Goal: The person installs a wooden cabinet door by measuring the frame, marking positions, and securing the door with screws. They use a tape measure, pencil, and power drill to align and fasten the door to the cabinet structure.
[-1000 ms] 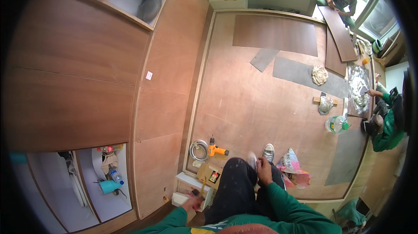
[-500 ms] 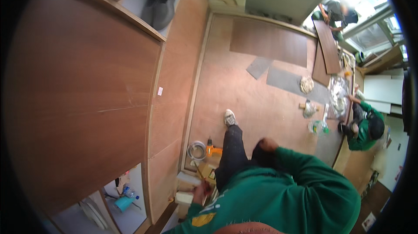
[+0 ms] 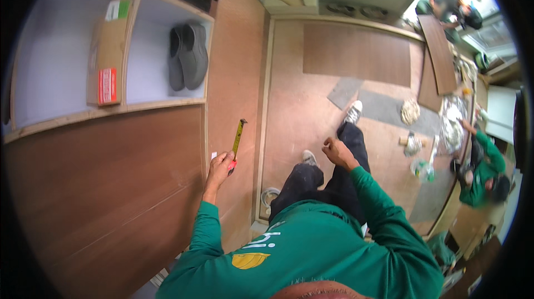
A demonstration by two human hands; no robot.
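Observation:
My left hand (image 3: pixel 219 167) is closed around the red and black case of a tape measure (image 3: pixel 232 165). A short length of its yellow blade (image 3: pixel 238 138) sticks out, pointing away from me, with the metal hook at its end. It is held up in front of the reddish-brown wood panelling (image 3: pixel 231 93) on my left. My right hand (image 3: pixel 338 152) hangs in the air before my right thigh, fingers loosely bent and a little apart. Nothing shows in it.
Grey clogs (image 3: pixel 193 57) and a cardboard box (image 3: pixel 109 54) stand in a shelf (image 3: pixel 161 102) at upper left. A brown board (image 3: pixel 356 51) and grey sheets lie on the floor. Two people work at right, near loose boards (image 3: pixel 437 54), a plastic bottle (image 3: pixel 423 170) and plastic wrapping.
My left hand has risen from low by the drill and bins, bringing the tape measure up before the panelling. My right hand has moved forward from my thigh, and my right foot has stepped ahead.

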